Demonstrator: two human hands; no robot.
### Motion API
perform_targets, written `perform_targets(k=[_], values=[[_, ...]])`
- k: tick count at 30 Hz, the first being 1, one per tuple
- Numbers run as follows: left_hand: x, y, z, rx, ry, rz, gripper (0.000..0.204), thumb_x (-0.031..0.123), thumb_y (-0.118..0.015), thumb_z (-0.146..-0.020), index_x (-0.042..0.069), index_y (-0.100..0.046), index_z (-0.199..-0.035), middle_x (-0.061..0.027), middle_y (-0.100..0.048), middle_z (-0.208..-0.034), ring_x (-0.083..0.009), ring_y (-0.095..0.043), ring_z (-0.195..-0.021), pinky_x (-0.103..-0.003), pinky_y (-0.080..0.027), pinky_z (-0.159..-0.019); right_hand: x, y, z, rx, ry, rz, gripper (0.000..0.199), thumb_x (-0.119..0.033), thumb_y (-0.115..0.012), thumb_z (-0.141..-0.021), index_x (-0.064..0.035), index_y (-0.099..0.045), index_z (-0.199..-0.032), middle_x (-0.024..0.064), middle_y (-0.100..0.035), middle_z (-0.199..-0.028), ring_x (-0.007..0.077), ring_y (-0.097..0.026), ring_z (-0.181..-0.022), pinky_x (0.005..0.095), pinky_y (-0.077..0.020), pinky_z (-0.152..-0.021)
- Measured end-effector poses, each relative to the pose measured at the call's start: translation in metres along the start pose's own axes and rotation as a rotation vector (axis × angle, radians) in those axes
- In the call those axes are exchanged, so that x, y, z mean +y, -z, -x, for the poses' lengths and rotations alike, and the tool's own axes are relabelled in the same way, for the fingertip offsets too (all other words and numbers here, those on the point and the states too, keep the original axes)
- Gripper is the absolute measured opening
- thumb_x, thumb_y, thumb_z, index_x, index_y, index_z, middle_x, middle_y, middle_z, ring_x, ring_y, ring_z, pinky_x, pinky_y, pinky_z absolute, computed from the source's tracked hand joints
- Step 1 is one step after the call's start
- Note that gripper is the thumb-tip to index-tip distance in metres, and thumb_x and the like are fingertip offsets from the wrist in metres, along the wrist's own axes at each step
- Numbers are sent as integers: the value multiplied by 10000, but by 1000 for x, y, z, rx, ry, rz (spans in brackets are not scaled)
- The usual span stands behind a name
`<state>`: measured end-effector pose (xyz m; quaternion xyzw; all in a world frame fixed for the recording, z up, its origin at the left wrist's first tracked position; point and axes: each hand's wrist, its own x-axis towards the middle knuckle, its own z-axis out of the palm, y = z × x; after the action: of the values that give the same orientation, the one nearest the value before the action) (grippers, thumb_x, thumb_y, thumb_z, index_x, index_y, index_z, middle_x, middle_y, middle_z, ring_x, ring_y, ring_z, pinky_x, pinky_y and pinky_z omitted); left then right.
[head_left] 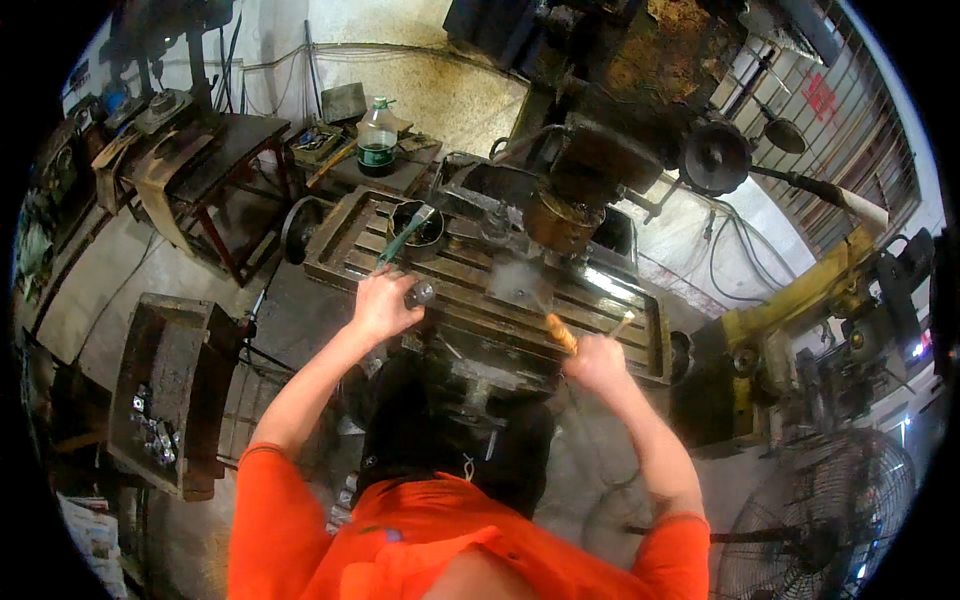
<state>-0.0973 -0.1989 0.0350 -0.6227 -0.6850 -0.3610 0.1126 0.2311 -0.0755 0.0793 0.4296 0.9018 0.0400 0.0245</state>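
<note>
My left hand [388, 302] is closed around a small shiny metal piece [420, 293] that juts out by the thumb. Just beyond its knuckles, a green-handled brush [402, 238] slants across a dark round can [432, 233]; whether hand and brush touch, I cannot tell. My right hand [597, 362] grips an orange-brown handle [561, 333], its far end toward the slotted machine table [460, 262]. What the handle belongs to is blurred. A whitish haze hangs over the table ahead of it, below the machine head [565, 215]. A pale-tipped stick [624, 322] shows beside my right hand.
Left of me stands a wooden box [190, 385] with metal parts in it. Behind it is a dark bench [225, 160]. A bottle with green liquid [377, 140] stands on a side table. At right are yellow machinery [770, 310] and a caged fan [820, 510].
</note>
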Motion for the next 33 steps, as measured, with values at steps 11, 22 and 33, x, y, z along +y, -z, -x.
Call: perform_targets(k=[11,22,33], values=[[-1,-5,11,-112,14,40,353,215,-675,-536,14,-641,-825,-139,-616,-773,-314,-591,-781,-398,-490,-710,-14,26,14,-238,-89,-482,191,-193,-566,-625,-3,-586,-627,208,-581,-678,353,-585,-660,400,-464,-583],[15,-21,2,-250,-151,120,421,230,-681,-536,-9,-638,-879,-170,-620,-801,-341,-583,-841,-395,-437,-878,-59,41,30,-300,65,-558,262,-226,-554,-599,34,-558,-630,258,-547,-631,397,-558,-623,422,-458,-582],[46,-44,-37,-302,-248,13,419,212,-697,-533,18,-639,-900,-135,-615,-864,-337,-568,-873,-393,-444,-847,21,10,7,-79,-277,-541,312,-216,-565,-620,91,-569,-678,279,-574,-656,393,-597,-652,411,-479,-624]])
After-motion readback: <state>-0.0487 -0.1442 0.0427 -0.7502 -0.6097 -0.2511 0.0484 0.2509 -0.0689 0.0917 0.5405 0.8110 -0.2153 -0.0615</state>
